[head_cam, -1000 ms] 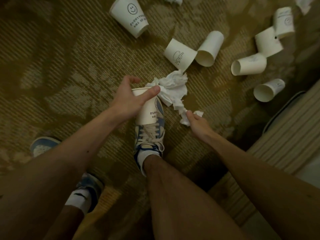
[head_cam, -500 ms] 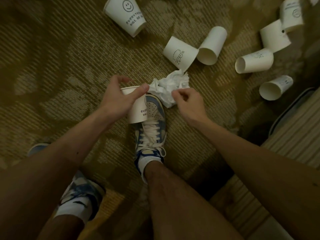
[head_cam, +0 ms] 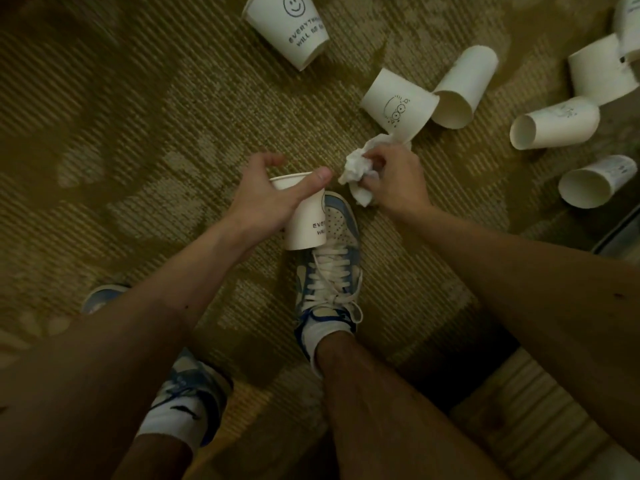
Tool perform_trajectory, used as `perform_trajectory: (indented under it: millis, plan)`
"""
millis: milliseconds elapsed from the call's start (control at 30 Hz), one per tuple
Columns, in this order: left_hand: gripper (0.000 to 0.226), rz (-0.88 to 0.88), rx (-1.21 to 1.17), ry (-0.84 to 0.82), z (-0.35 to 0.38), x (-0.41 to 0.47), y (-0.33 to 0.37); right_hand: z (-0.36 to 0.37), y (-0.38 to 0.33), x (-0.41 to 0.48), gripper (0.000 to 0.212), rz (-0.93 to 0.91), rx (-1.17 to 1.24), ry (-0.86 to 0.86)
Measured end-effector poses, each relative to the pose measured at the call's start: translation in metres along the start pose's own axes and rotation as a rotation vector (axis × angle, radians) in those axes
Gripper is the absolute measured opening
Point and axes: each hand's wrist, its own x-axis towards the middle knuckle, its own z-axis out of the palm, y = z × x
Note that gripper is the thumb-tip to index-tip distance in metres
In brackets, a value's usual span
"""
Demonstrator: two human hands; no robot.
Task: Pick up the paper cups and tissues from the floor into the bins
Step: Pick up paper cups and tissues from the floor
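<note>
Seen from above, looking down a person's bare legs to a patterned olive carpet (head_cam: 138,133). Nearest are a blue and white left shoe (head_cam: 187,386) at lower left and a laced right shoe (head_cam: 329,271) at centre, toe pointing away.

Both bare forearms reach forward over the right shoe. The left hand (head_cam: 263,202) grips a white held cup (head_cam: 308,220) over the shoe's toe. Its thumb lies across the near side of the rim and its fingers curl round the far side. The cup's open mouth points up and away.

Just to the right of the rim, the right hand (head_cam: 398,181) holds a crumpled white tissue (head_cam: 356,171). Its fingers are curled in tight and pinch the wad against the thumb, knuckles up. Whether the tissue touches the cup cannot be told.

Beyond the hands, more paper cups lie on the carpet. A cartoon cup (head_cam: 398,102) lies just past the tissue, touching a plain cup (head_cam: 464,84) on its side. Further right, two side-lying cups (head_cam: 554,123) open toward the left. Farthest, at the top edge, is a smiley cup (head_cam: 294,26) with printed lettering.
</note>
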Motion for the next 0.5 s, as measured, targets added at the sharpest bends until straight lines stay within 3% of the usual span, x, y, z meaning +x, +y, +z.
perform_trajectory:
  millis: [100, 200, 333, 400, 500]
  plan:
    - [0.116, -0.04, -0.054, -0.038, -0.003, -0.002, 0.003, -0.008, -0.009, 0.004, 0.025, 0.087, 0.067, 0.005]
    - [0.119, -0.082, -0.157, -0.076, -0.008, -0.002, 0.011, -0.017, -0.026, 0.003, 0.013, 0.137, 0.288, -0.056]
    - [0.115, -0.125, -0.367, -0.207, -0.012, -0.004, 0.033, -0.032, -0.052, -0.01, 0.019, 0.254, 0.717, -0.222]
    - [0.11, -0.144, -0.428, -0.273, -0.016, -0.006, 0.042, -0.04, -0.06, -0.014, 0.028, 0.29, 0.831, -0.302]
    - [0.094, -0.157, -0.477, -0.43, -0.022, -0.012, 0.05, -0.053, -0.065, -0.016, 0.017, 0.285, 0.918, -0.394]
